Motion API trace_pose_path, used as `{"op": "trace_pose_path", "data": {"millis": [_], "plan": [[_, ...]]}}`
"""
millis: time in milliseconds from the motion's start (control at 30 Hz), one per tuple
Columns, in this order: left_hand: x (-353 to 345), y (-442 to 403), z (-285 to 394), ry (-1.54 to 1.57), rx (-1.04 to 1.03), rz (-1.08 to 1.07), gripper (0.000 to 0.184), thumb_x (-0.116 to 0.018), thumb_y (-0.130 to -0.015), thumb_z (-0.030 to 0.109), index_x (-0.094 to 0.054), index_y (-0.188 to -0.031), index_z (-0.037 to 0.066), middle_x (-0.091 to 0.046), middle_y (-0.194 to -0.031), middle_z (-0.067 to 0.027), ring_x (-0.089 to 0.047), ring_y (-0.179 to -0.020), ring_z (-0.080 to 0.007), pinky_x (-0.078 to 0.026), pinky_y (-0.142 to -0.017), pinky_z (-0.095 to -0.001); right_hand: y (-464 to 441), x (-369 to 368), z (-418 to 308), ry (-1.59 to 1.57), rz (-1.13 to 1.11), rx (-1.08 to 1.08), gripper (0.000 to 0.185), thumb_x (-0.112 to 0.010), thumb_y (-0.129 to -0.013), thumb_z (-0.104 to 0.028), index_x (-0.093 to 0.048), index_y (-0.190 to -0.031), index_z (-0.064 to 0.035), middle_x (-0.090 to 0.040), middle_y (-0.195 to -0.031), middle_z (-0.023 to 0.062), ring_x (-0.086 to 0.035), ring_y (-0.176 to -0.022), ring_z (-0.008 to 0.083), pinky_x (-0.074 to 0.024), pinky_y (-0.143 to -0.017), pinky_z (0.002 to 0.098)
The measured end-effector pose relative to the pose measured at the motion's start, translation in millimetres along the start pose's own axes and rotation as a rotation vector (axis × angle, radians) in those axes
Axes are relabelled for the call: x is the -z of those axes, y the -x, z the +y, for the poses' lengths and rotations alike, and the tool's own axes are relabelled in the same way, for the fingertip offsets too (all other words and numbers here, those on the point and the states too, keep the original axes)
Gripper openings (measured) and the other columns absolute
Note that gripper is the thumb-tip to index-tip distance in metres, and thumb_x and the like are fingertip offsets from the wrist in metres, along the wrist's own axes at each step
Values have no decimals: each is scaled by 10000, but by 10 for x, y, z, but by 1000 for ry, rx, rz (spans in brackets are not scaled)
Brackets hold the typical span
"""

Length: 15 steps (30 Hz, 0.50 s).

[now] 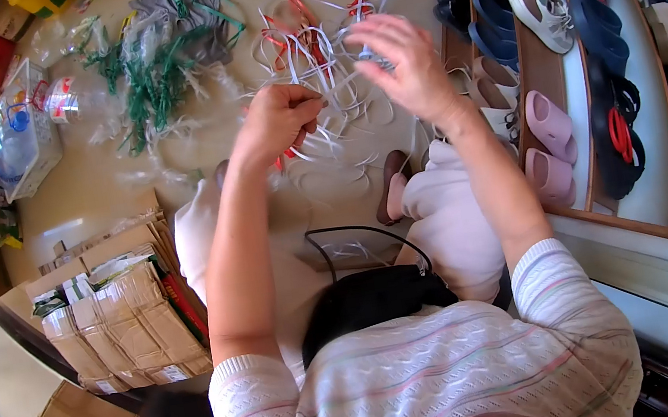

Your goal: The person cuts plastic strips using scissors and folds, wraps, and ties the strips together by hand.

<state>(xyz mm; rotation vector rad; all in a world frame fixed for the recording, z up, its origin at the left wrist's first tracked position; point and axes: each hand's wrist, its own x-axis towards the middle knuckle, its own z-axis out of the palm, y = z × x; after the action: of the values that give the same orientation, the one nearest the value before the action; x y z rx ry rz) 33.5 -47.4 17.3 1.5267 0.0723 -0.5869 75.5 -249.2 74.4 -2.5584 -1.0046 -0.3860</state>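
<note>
My left hand point(284, 122) is closed in a pinch over the floor, with the end of a thin whitish strip point(342, 85) between its thumb and fingers. The strip runs toward my right hand point(406, 70), which is raised beside it, slightly blurred. Its fingers and thumb are apart, and I see no clear grip on the strip. Below and beyond both hands lies a loose tangle of white and red strips point(310, 42). A black bag point(366, 299) with a strap rests on my lap.
Green and clear stringy plastic point(153, 89) lies at the upper left near a grey cloth point(189, 13). A white basket point(34, 138) and plastic bottle point(63, 100) are farther left. Flattened cardboard point(122, 329) stands by my left leg. A shoe rack point(563, 111) lines the right.
</note>
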Motion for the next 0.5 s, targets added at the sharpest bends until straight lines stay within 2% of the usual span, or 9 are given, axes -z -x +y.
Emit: {"op": "trace_pose_path", "data": {"millis": [33,100,200,267,400,500], "plan": [[-11,5,19,34,15,1,194,-581,-820,129,-614,-923,-33,-539,-598,-13,-440,-458,-59,-341,-417,-203,43,-129,-26,-91,60,42,284,-647,-738,-193,-607,-1010,-119,-611,-1010,37,-524,-1006,216,-344,-876,376],[-29,0,37,94,30,-21,191,-578,-828,136,-618,-927,-23,-536,-602,-11,-437,-471,-57,-334,-429,-197,168,-319,-59,-272,-35,-51,239,-644,-742,-182,-617,-970,-118,-624,-903,31,-561,-901,211,-343,-868,384],[-23,-32,51,185,25,-76,179,-562,-843,134,-619,-936,-8,-533,-610,-9,-435,-481,-56,-331,-440,-189,301,-378,78,-367,-200,-143,161,-630,-759,-175,-627,-906,-108,-612,-800,21,-569,-813,196,-350,-845,391],[-43,-62,92,244,19,-106,170,-549,-851,124,-614,-950,2,-533,-616,-9,-431,-477,-56,-326,-438,-188,325,-296,119,-310,-201,-77,143,-627,-767,-153,-625,-896,-92,-605,-805,37,-568,-810,204,-376,-831,348],[-151,-198,85,307,-18,-104,166,-538,-860,123,-598,-971,16,-536,-621,-9,-435,-474,-59,-327,-436,-184,376,-304,83,-268,-93,-46,108,-626,-769,-137,-629,-858,-76,-597,-755,54,-574,-739,224,-409,-782,308],[-266,-258,145,356,-27,-69,177,-549,-862,152,-592,-969,18,-538,-619,-13,-446,-473,-64,-329,-434,-182,408,-325,213,-332,30,-81,83,-622,-774,-129,-632,-838,-77,-580,-673,52,-568,-640,225,-424,-643,313]]}}
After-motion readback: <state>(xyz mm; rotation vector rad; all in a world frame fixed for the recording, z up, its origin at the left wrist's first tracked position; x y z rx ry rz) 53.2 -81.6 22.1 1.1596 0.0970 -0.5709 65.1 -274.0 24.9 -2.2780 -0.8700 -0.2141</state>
